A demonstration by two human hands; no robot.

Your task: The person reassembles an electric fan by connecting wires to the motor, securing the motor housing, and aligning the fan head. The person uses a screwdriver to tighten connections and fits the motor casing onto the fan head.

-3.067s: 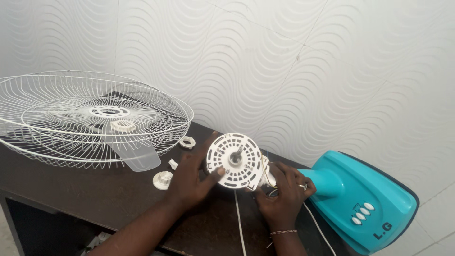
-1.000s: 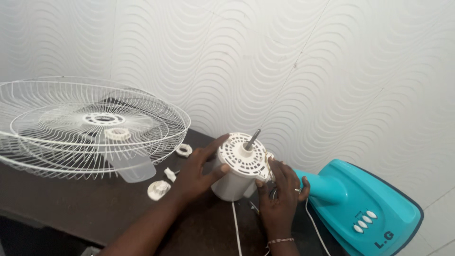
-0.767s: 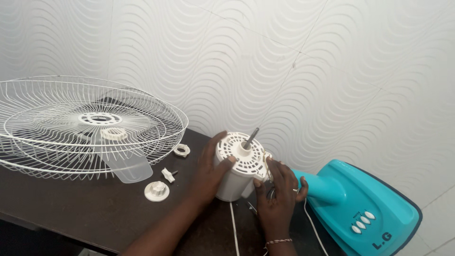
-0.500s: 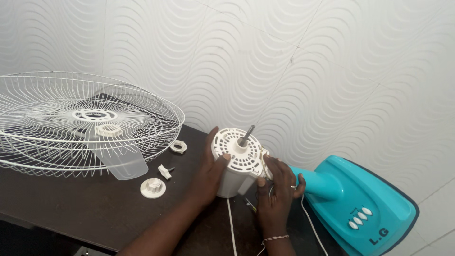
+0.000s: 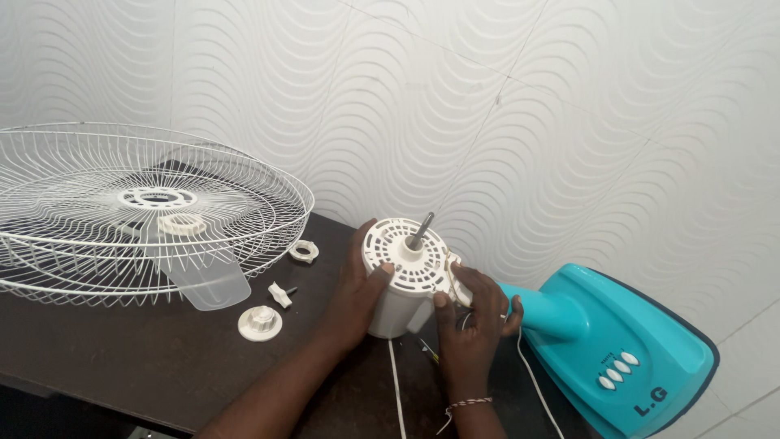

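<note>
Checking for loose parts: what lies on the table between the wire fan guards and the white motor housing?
In the head view, a ring nut, a small white screw piece and a round white cap lie there, beside the left hand.

Head camera looks down, close over the table (image 5: 122, 358).

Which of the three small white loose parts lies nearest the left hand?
The small peg-like piece, between the ring nut and the round knob, lies closest to the left hand.
</note>
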